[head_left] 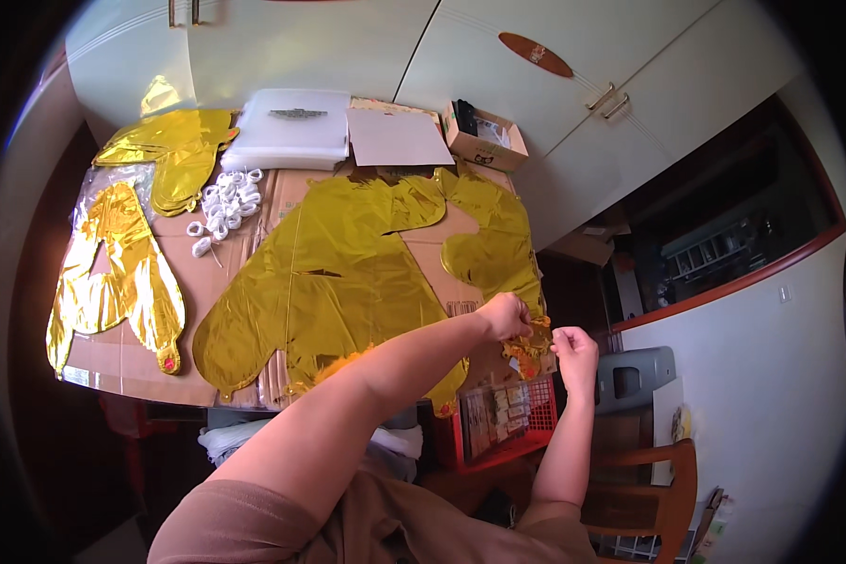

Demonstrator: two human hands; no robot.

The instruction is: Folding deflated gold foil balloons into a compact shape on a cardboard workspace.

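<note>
A big flat gold foil balloon (329, 244) lies across the middle of the cardboard-covered table. Beside it, along the right edge, a curved gold foil balloon (489, 249) stretches toward my hands. My left hand (508, 317) reaches across the large balloon, its fingers closed at a crumpled gold foil end (528, 355) with orange-red bits on it. Just right of that foil, my right hand (575, 352) is raised in a pinch. Whatever its fingertips hold is too small to make out. A small gap separates the hands.
More gold balloons (117, 273) lie at the left, near coiled white cords (226, 209). Along the back are a stack of clear plastic sleeves (287, 132), a pale sheet (399, 136) and a small box (487, 136). Below the table's edge are a red basket (512, 423) and a wooden chair (672, 470).
</note>
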